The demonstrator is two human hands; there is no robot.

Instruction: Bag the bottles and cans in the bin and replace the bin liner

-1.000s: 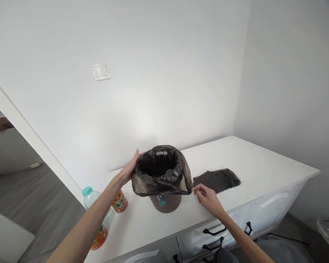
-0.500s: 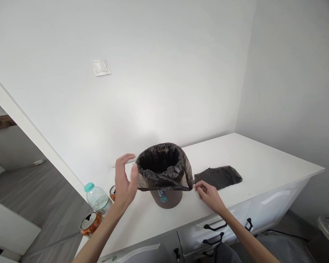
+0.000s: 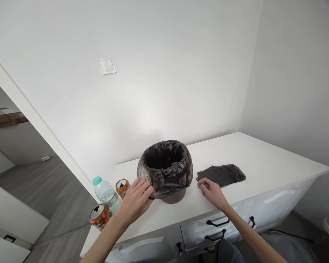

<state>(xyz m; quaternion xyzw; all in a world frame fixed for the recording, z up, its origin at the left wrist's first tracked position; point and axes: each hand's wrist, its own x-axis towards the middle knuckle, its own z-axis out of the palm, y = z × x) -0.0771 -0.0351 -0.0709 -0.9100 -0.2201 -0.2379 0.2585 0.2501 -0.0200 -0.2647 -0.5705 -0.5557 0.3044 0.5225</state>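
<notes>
A small round bin [image 3: 173, 197] stands on the white cabinet top, lined with a thin black bag [image 3: 172, 179] whose edge is folded outward over the rim and hangs down most of its side. My left hand [image 3: 138, 199] is closed on the bag's lower edge at the bin's front left. To the right of the bin, my right hand [image 3: 211, 191] has its fingers curled together, apart from the bin; whether anything is between them is too small to tell. Just behind it lies a flat, folded black bag [image 3: 222, 175].
At the left end of the white cabinet top [image 3: 274, 160] stand a clear bottle with a teal cap [image 3: 105, 191] and two orange cans [image 3: 122, 187], [image 3: 100, 215]. A wall with a light switch [image 3: 108, 66] rises behind. Black-handled drawers [image 3: 214, 228] are below.
My left hand has gone from open beside the bin to closed on the bag's edge. The bag's overhang has dropped lower around the bin. My right hand stays curled at the right.
</notes>
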